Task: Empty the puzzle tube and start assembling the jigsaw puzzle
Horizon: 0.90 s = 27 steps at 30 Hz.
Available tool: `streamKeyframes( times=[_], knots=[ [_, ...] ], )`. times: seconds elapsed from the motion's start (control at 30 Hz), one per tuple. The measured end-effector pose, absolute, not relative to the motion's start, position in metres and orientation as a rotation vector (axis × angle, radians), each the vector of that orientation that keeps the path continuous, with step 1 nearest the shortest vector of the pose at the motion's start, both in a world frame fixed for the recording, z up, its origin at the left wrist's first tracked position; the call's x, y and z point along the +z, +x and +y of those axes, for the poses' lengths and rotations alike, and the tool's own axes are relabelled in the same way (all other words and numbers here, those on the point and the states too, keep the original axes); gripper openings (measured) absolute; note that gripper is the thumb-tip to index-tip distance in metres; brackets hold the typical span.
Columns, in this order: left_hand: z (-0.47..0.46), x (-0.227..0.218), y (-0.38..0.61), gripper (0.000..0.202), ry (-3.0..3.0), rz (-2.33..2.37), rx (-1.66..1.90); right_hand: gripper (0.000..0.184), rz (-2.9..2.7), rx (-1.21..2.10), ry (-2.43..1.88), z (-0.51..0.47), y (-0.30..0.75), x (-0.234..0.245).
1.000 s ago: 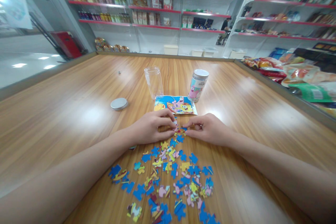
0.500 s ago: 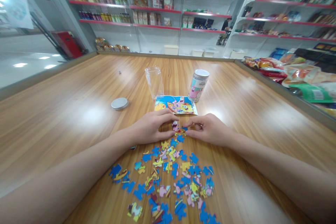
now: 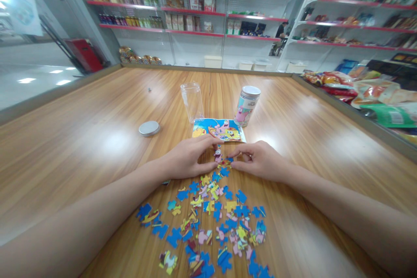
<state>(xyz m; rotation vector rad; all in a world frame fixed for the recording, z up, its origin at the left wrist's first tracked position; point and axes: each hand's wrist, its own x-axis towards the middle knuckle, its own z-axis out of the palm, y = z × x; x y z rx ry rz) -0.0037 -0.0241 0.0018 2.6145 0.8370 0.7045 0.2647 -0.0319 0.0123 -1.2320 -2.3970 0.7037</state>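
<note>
Head camera looks down on a wooden table [image 3: 97, 139] where the left hand [image 3: 187, 160] and right hand [image 3: 260, 161] meet at centre, fingers curled almost closed, both pinching a small cluster of joined puzzle pieces [image 3: 221, 160] flat on the wood between them. Which way the cluster's long axis runs is too small to tell. Loose pieces [image 3: 215, 221] spread toward 6 o'clock, just beside the hands. At 12 o'clock lies the picture card [image 3: 219, 130], long axis left to right, with a clear jar [image 3: 192, 102] and printed tin [image 3: 247, 105] upright behind it, and a lid [image 3: 149, 128] at 10 o'clock. Bare wood opens widely toward 9 and 3 o'clock; snack bags [image 3: 365, 91] line the right edge.
</note>
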Motion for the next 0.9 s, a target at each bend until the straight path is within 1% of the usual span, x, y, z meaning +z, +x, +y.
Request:
streamKeyframes(
  times=[0.1,0.43,0.5,0.6,0.67,0.77,0.9],
  knots=[
    [-0.0252,0.0032,-0.0035,0.052,2.612,0.838,0.697,0.025,-2.393,0.722,-1.216,-0.0311,0.2655,0.0111],
    [-0.0261,0.0042,-0.0025,0.049,2.612,0.830,0.722,0.025,-2.392,0.752,-1.224,-0.0321,0.2643,0.0133],
    [-0.0259,0.0037,-0.0029,0.043,2.605,0.828,0.763,0.024,-2.394,0.748,-1.224,-0.0321,0.2641,0.0139],
    [-0.0258,0.0033,-0.0033,0.021,2.605,0.798,0.799,0.025,-2.383,0.760,-1.200,-0.0322,0.2647,0.0132],
    [-0.0260,0.0034,-0.0034,0.016,2.621,0.760,0.781,0.025,-2.357,0.761,-1.123,-0.0330,0.2654,0.0115],
    [-0.0265,0.0038,-0.0035,0.017,2.640,0.715,0.762,0.024,-2.352,0.711,-0.886,-0.0355,0.2660,0.0081],
    [-0.0267,0.0037,-0.0037,0.017,2.637,0.677,0.763,0.021,-2.492,0.629,-0.627,-0.0380,0.2649,0.0056]
  ],
)
